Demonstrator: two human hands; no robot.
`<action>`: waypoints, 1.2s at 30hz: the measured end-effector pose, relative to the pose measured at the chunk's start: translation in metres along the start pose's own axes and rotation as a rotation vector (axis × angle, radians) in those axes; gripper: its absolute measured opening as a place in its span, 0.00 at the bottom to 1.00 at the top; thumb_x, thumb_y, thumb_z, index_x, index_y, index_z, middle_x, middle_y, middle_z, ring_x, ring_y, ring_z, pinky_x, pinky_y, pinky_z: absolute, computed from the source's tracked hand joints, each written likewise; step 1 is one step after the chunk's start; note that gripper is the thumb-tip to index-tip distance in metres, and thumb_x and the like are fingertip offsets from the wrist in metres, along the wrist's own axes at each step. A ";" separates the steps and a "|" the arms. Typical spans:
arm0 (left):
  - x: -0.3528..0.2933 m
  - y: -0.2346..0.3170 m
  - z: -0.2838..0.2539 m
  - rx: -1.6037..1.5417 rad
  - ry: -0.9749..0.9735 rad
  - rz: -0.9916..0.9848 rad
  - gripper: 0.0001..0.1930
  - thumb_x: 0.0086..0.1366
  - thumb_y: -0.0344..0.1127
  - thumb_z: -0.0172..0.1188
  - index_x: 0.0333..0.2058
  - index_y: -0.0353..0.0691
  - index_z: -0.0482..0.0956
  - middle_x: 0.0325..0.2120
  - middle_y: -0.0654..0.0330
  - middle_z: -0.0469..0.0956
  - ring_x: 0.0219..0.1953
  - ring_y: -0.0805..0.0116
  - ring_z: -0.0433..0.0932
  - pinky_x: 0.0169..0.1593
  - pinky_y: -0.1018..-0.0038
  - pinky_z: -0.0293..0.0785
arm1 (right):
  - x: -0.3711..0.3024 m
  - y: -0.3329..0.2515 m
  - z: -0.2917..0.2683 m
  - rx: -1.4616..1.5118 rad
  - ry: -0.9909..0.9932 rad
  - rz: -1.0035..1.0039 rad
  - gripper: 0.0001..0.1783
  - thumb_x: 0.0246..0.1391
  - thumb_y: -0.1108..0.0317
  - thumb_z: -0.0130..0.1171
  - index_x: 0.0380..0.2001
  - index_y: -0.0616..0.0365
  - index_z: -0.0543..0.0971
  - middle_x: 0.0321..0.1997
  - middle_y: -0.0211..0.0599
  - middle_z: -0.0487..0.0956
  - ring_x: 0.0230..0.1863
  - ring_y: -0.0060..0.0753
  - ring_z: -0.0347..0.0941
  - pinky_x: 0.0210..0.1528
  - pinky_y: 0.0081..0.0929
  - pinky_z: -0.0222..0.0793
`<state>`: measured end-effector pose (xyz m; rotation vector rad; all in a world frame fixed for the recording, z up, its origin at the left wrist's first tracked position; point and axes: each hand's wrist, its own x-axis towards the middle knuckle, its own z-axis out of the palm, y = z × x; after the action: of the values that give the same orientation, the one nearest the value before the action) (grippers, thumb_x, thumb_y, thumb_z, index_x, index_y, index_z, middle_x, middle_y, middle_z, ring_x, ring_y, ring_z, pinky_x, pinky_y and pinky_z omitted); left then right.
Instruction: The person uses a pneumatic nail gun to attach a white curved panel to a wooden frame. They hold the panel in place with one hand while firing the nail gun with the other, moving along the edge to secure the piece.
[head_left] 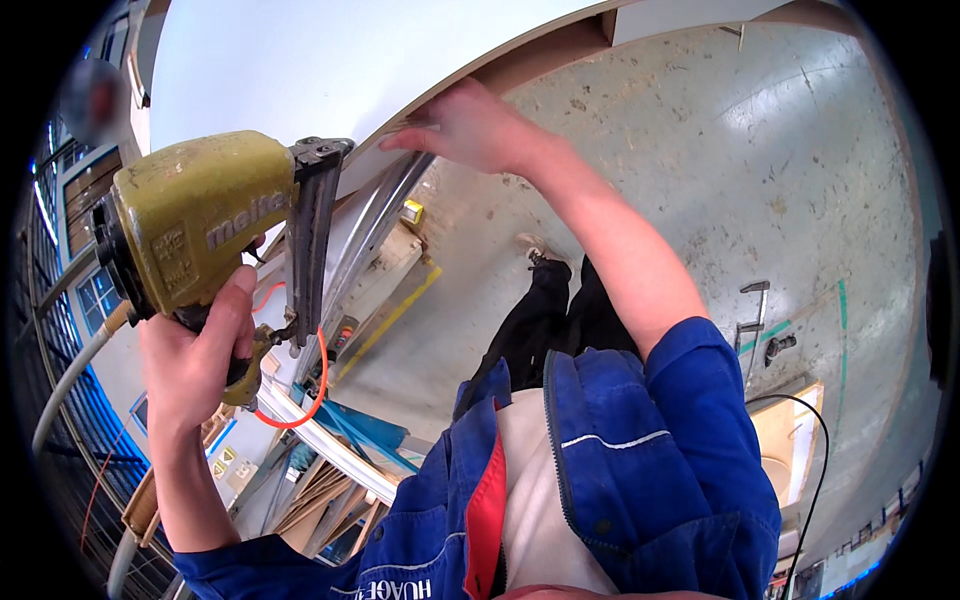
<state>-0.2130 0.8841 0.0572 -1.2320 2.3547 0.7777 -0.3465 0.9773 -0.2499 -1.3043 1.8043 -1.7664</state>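
My left hand (pixel 205 350) is wrapped round the grip of a yellow-green pneumatic nail gun (pixel 205 215). The gun's dark nose and magazine (pixel 312 235) sit beside the edge of a large white panel (pixel 310 65). An air hose (pixel 75 375) runs from the back of the tool. At the panel's near edge is my right hand (pixel 470 125), one digit stretched to the left along the edge. Blur and the brown edge strip (pixel 535 62) partly hide its other fingers, so whether they grip anything cannot be made out.
An orange hose (pixel 322 385) loops below the gun. Metal rails (pixel 375 220) stand under the panel. Wood strips (pixel 325 510) are stacked at the lower left. On the grey floor (pixel 640 130) at the right lies a clamp (pixel 752 320), near a wooden board (pixel 790 440) and a black cable (pixel 825 455).
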 end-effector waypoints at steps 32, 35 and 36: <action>-0.009 -0.008 0.023 -0.097 0.122 0.052 0.10 0.66 0.34 0.60 0.38 0.31 0.79 0.14 0.67 0.69 0.15 0.80 0.64 0.20 0.80 0.58 | 0.002 0.004 0.001 0.036 -0.036 0.084 0.29 0.57 0.43 0.60 0.43 0.61 0.82 0.37 0.51 0.82 0.39 0.55 0.78 0.44 0.39 0.73; -0.009 -0.014 0.027 -0.064 0.147 0.072 0.10 0.66 0.35 0.60 0.37 0.32 0.79 0.14 0.68 0.69 0.15 0.80 0.64 0.20 0.79 0.58 | 0.002 0.002 0.000 0.050 -0.043 0.095 0.29 0.57 0.42 0.60 0.45 0.59 0.82 0.39 0.50 0.83 0.41 0.55 0.78 0.47 0.39 0.73; -0.009 -0.017 0.029 -0.060 0.153 0.082 0.10 0.65 0.35 0.60 0.36 0.32 0.79 0.13 0.68 0.69 0.15 0.80 0.65 0.20 0.79 0.58 | 0.002 0.001 -0.001 0.080 -0.040 0.084 0.30 0.57 0.41 0.59 0.45 0.59 0.82 0.40 0.50 0.83 0.42 0.54 0.77 0.47 0.39 0.73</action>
<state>-0.1922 0.8999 0.0350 -1.2670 2.5364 0.8113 -0.3484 0.9763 -0.2495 -1.2069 1.7223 -1.7370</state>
